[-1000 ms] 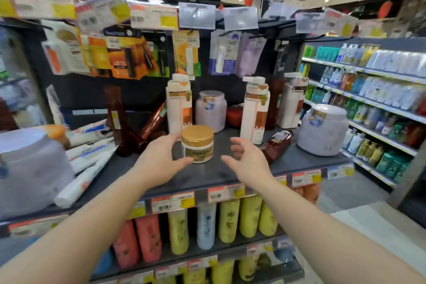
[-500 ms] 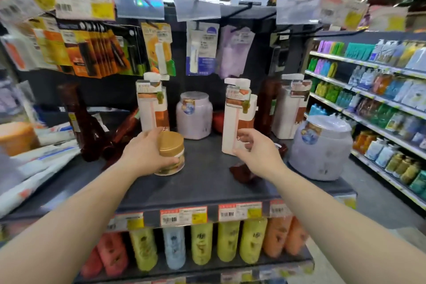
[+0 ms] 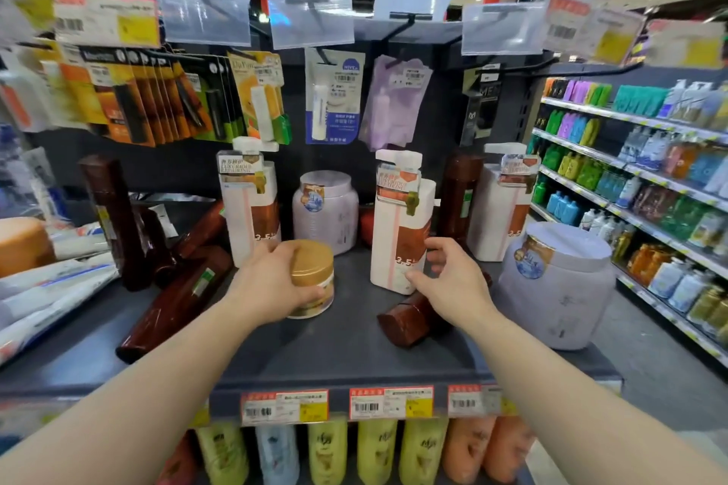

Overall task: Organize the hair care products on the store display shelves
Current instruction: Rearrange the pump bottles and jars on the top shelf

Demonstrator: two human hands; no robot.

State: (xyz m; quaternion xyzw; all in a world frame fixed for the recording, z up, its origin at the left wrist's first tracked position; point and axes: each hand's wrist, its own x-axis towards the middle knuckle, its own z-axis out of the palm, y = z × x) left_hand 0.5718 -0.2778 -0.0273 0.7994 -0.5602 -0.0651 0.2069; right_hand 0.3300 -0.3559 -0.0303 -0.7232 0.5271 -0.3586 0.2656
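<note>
The left hand wraps its grip around a small round jar with a gold screw lid, fingers curled over the far side of the lid and the thumb pressed across its near side; the jar sits on, or just above, the dark grey shelf (which of the two cannot be told), near the middle and just in front of a tall white pump bottle with a rust-brown label. The right hand has its grip half open, fingers loosely bent and the thumb touching the lower right corner of a second white pump bottle with the same rust-brown label, which stands upright; the fingers reach behind its edge without closing on it. Under that wrist a dark brown plastic bottle lies on its side. A large pale lilac tub with a white lid stands to the right, and another like it stands at the back between the two pump bottles.
</note>
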